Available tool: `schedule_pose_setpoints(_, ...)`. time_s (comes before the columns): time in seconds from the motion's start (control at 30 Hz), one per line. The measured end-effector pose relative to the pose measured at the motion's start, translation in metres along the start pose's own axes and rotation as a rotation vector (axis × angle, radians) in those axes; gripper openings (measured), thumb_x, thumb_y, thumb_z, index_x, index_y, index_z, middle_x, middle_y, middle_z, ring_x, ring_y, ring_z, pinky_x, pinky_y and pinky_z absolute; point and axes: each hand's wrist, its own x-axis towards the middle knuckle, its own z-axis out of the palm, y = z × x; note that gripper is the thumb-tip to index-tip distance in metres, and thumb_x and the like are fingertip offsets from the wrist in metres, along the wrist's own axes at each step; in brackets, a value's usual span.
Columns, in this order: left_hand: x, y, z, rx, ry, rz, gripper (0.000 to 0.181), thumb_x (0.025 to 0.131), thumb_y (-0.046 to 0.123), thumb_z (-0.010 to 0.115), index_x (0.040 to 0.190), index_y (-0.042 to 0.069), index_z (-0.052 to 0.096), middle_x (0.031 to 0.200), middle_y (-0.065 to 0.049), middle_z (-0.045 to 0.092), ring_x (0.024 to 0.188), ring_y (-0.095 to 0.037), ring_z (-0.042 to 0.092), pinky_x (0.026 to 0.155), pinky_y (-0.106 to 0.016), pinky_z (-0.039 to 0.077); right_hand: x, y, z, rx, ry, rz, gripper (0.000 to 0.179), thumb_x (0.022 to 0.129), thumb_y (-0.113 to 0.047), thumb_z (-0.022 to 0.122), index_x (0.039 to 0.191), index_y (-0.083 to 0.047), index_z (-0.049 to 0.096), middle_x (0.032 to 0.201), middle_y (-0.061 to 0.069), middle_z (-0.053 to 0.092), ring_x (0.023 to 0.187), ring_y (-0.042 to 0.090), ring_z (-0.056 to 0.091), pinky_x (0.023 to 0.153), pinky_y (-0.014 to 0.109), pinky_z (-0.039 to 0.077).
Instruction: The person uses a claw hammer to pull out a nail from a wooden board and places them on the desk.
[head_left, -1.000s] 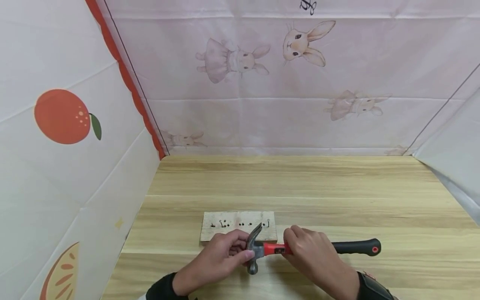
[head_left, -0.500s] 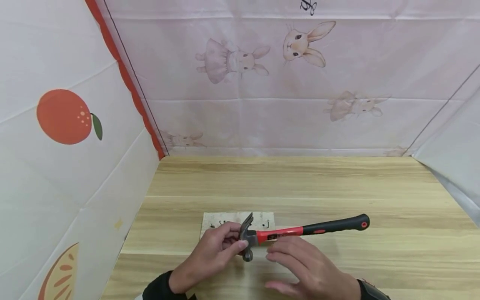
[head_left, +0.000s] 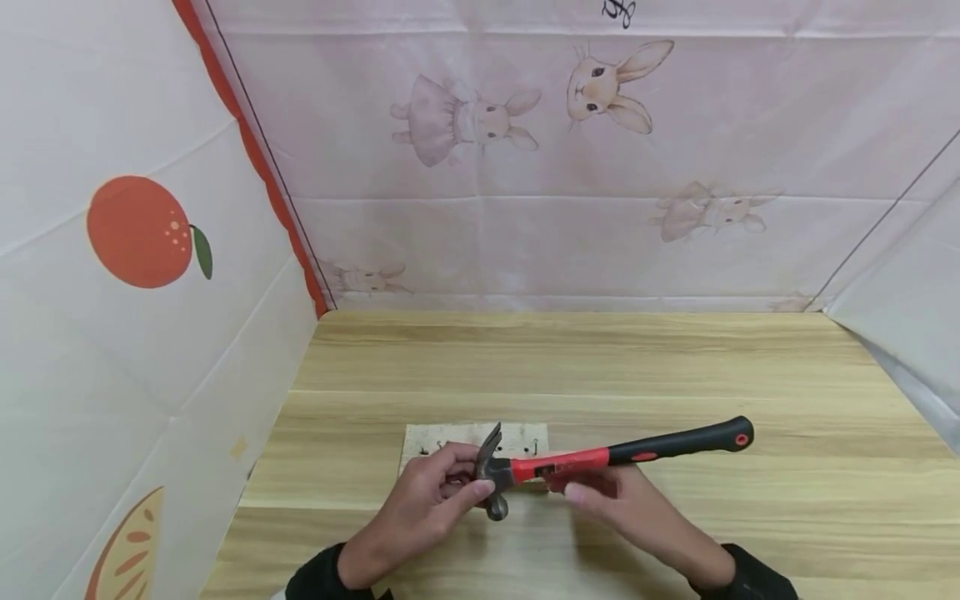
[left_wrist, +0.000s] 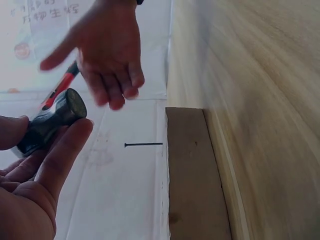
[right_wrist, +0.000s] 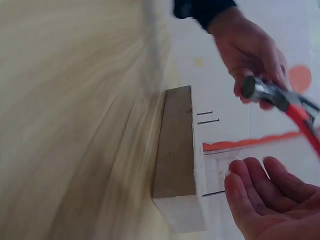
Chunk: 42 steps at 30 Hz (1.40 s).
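My left hand (head_left: 420,500) pinches a claw hammer (head_left: 558,464) by its steel head, thumb on the near side and fingers behind. The claw points away, the round striking face toward me, and the red and black handle reaches right. Below the red part of the handle is my right hand (head_left: 626,504), turned palm up. In the right wrist view its loosely bent fingers (right_wrist: 248,192) are apart from the handle. A wooden board (head_left: 465,432) lies behind the hammer, partly covered by it and the left hand. Nails (right_wrist: 208,120) stand upright in the board.
The board rests on a wood-grain table (head_left: 600,367). A pink cloth (head_left: 480,225) printed with rabbits hangs at the back, and a white cloth (head_left: 225,350) with fruit prints at the left. Another pale cloth (head_left: 915,292) borders the right side.
My right hand has let go of the hammer's handle and turned palm up beneath it. The left hand has shifted slightly left and away with the hammer, whose handle end now points farther back.
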Motion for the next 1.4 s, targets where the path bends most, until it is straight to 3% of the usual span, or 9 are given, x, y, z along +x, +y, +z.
schedule_pose_setpoints(0.07, 0.0, -0.007, 0.001, 0.002, -0.006, 0.052, 0.025, 0.089, 0.001, 0.062, 0.112, 0.001, 0.054, 0.094, -0.014, 0.068, 0.079, -0.015, 0.066, 0.062, -0.029, 0.056, 0.001, -0.001, -0.005, 0.138, 0.001, 0.027, 0.033, 0.102, -0.028, 0.045, 0.127, -0.012, 0.057, 0.123, 0.012, 0.061, 0.114, 0.026, 0.055, 0.1, 0.044, 0.041)
schedule_pose_setpoints(0.13, 0.0, -0.01, 0.003, 0.013, -0.008, 0.09, 0.025, 0.089, 0.003, 0.063, 0.113, 0.002, 0.054, 0.094, -0.013, 0.068, 0.079, -0.015, 0.066, 0.059, -0.028, 0.056, 0.002, -0.002, -0.009, 0.281, -0.006, -0.025, 0.039, 0.106, -0.027, 0.033, 0.13, -0.004, 0.054, 0.128, 0.017, 0.056, 0.119, 0.029, 0.051, 0.102, 0.04, 0.039)
schedule_pose_setpoints(0.3, 0.001, 0.001, 0.005, 0.003, -0.01, 0.075, 0.023, 0.088, 0.0, 0.063, 0.11, 0.0, 0.054, 0.092, -0.014, 0.068, 0.077, -0.016, 0.066, 0.059, -0.028, 0.056, 0.003, -0.001, -0.014, 0.586, -0.01, -0.177, 0.05, 0.108, -0.026, 0.019, 0.128, 0.009, 0.048, 0.126, 0.018, 0.056, 0.121, 0.029, 0.049, 0.101, 0.033, 0.04)
schedule_pose_setpoints(0.43, 0.003, 0.018, 0.007, -0.022, -0.034, 0.05, 0.021, 0.088, -0.003, 0.062, 0.107, -0.003, 0.054, 0.091, -0.017, 0.067, 0.077, -0.018, 0.066, 0.062, -0.029, 0.056, 0.004, 0.001, -0.016, 0.811, 0.01, -0.204, 0.055, 0.108, -0.031, 0.019, 0.112, 0.005, 0.06, 0.112, 0.012, 0.064, 0.111, 0.028, 0.056, 0.1, 0.036, 0.041)
schedule_pose_setpoints(0.57, 0.001, 0.011, 0.011, -0.017, -0.054, 0.039, 0.021, 0.087, -0.001, 0.064, 0.106, 0.0, 0.054, 0.094, -0.015, 0.067, 0.079, -0.015, 0.065, 0.066, -0.029, 0.056, 0.003, -0.001, -0.018, 0.991, -0.034, -0.289, 0.058, 0.108, -0.028, 0.013, 0.093, -0.003, 0.063, 0.098, 0.01, 0.067, 0.104, 0.029, 0.058, 0.102, 0.04, 0.039)
schedule_pose_setpoints(0.7, -0.001, -0.001, 0.016, 0.021, -0.07, 0.079, 0.024, 0.087, 0.004, 0.067, 0.107, 0.008, 0.055, 0.095, -0.009, 0.067, 0.08, -0.01, 0.065, 0.068, -0.027, 0.056, 0.001, -0.007, -0.021, 1.015, -0.079, -0.346, 0.057, 0.107, -0.025, 0.006, 0.077, -0.006, 0.051, 0.083, 0.007, 0.063, 0.097, 0.029, 0.058, 0.1, 0.038, 0.039)
schedule_pose_setpoints(0.9, -0.002, -0.007, 0.02, 0.086, -0.11, 0.148, 0.024, 0.087, 0.012, 0.069, 0.106, 0.013, 0.055, 0.092, -0.001, 0.069, 0.081, -0.003, 0.064, 0.071, -0.023, 0.054, 0.0, -0.018, -0.02, 1.037, -0.131, -0.463, 0.049, 0.105, -0.02, 0.0, 0.067, -0.009, 0.028, 0.066, 0.006, 0.037, 0.076, 0.025, 0.048, 0.086, 0.036, 0.04)
schedule_pose_setpoints(1.23, -0.007, -0.007, 0.029, 0.068, -0.201, 0.103, 0.021, 0.085, 0.014, 0.071, 0.101, 0.013, 0.058, 0.091, 0.001, 0.069, 0.083, 0.001, 0.062, 0.071, -0.02, 0.053, 0.001, -0.036, -0.008, 1.058, -0.245, -0.691, 0.046, 0.104, -0.014, 0.001, 0.063, -0.01, 0.023, 0.059, 0.0, 0.028, 0.051, 0.017, 0.028, 0.054, 0.032, 0.019)
schedule_pose_setpoints(1.4, -0.006, -0.008, 0.034, 0.086, -0.239, 0.213, 0.022, 0.082, 0.006, 0.073, 0.1, 0.007, 0.059, 0.091, -0.004, 0.069, 0.086, 0.001, 0.062, 0.069, -0.018, 0.053, 0.001, -0.043, -0.005, 1.071, -0.262, -0.72, 0.046, 0.103, -0.011, 0.005, 0.062, -0.011, 0.022, 0.057, -0.001, 0.026, 0.047, 0.013, 0.025, 0.048, 0.029, 0.017)
